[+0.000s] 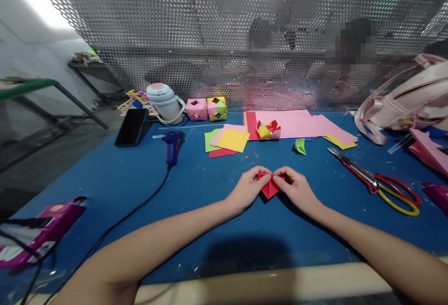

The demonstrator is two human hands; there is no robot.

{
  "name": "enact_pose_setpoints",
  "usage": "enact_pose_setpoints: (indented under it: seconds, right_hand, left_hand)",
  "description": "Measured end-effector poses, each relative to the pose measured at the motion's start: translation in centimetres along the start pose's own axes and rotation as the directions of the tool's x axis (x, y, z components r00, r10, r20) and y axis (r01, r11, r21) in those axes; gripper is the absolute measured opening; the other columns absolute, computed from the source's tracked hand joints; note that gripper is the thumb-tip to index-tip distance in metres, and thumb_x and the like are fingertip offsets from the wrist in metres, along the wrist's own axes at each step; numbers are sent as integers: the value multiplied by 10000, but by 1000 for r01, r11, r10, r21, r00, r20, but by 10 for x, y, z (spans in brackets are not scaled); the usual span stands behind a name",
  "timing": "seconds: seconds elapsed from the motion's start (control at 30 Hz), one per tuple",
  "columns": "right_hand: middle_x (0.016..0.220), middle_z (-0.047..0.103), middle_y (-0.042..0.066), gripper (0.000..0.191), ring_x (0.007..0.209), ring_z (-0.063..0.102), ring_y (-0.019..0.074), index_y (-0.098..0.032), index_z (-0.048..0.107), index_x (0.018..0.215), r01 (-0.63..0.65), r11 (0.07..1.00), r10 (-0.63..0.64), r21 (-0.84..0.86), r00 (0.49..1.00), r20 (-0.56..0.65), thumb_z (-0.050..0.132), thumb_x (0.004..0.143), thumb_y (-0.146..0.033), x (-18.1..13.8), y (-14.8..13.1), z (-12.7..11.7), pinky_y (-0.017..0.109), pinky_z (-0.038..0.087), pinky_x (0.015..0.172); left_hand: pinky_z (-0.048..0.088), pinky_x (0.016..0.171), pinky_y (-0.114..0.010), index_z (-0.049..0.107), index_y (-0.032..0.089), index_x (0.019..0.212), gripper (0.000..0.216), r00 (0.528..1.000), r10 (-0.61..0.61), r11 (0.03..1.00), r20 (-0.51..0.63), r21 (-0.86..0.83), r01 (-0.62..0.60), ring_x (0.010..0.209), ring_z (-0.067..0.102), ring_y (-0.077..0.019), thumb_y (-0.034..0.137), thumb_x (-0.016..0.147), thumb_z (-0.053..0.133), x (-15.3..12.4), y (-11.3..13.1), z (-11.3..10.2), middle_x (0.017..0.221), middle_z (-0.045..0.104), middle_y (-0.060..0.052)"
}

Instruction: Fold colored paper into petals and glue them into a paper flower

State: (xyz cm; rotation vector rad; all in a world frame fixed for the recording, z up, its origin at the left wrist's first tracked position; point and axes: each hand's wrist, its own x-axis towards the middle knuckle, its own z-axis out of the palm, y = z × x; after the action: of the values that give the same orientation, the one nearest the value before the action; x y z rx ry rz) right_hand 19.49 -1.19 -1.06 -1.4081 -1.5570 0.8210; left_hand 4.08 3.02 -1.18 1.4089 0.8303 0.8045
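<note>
A small folded red paper piece (269, 185) lies on the blue table mat (196, 230) in front of me. My left hand (249, 188) pinches its left upper edge with closed fingers. My right hand (297, 188) pinches the right upper edge the same way. The fingertips of both hands almost meet over the paper's top. Only the lower pointed part of the red piece shows between the hands.
Behind the hands lie coloured paper sheets (290, 124), a folded paper flower (268, 129), a green scrap (300, 146) and two paper cubes (206, 108). Scissors (388, 187) and a cutter lie right; a blue glue gun (173, 145), phone (131, 127) and pink bag (409, 95) surround.
</note>
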Motion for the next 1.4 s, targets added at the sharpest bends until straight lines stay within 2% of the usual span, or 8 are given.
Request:
enact_pose_setpoints:
  seconds: [0.27, 0.93, 1.2, 1.4]
  right_hand:
    - [699, 583, -1, 136, 638, 522, 122, -177, 577, 771, 34, 999, -34, -1, 998, -50, 521, 797, -298, 0, 3, 2, 236, 426, 601]
    - [691, 572, -6, 150, 627, 514, 115, -171, 575, 766, -9, 1000, 10, 26, 999, -44, 522, 804, -306, -1, 0, 2, 225, 416, 587]
    - [697, 561, 1, 134, 657, 521, 123, -175, 583, 714, 176, 972, -187, -155, 981, -58, 509, 818, -216, 0, 0, 0, 240, 407, 630]
    - [755, 588, 13, 82, 702, 538, 135, -183, 602, 793, 179, 971, -188, -156, 981, -49, 537, 808, -231, 1, 1, -4, 245, 417, 653]
  left_hand:
    - [394, 584, -209, 572, 142, 906, 280, 997, -52, 988, -61, -146, 43, 614, 504, -100, 369, 742, 577, 3, -4, -1, 686, 556, 13]
    - [408, 643, -237, 627, 143, 859, 234, 999, -28, 998, -45, -63, 26, 683, 530, -128, 340, 765, 544, 1, 1, -1, 746, 620, -16]
    - [423, 626, -236, 632, 138, 776, 170, 998, 27, 996, -57, 89, -22, 649, 532, -122, 292, 721, 586, 0, 2, -1, 689, 611, -4]
    - [418, 619, -237, 633, 131, 758, 167, 995, 38, 995, -91, 92, -30, 644, 532, -122, 282, 743, 561, 2, 0, -2, 689, 620, -11]
